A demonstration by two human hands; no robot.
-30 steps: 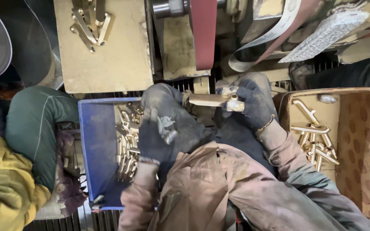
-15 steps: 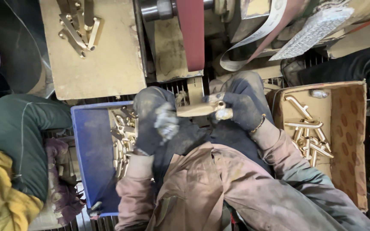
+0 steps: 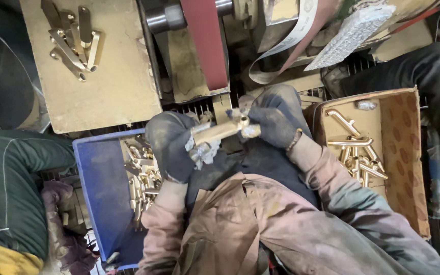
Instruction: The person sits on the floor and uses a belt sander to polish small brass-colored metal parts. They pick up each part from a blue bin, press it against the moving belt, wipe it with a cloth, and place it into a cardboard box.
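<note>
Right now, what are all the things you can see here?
Brass part: one, gold, held between both hands.
Blue tray: one, at left, with many brass parts inside.
Cardboard box: one, brown, at right, holding several brass parts.
Sanding belt: one, red, top middle.
Flat board: one, tan, top left, a few brass parts on it.
Left hand: dark glove, gripping the part.
Right hand: dark glove, gripping the part's other end.
</note>
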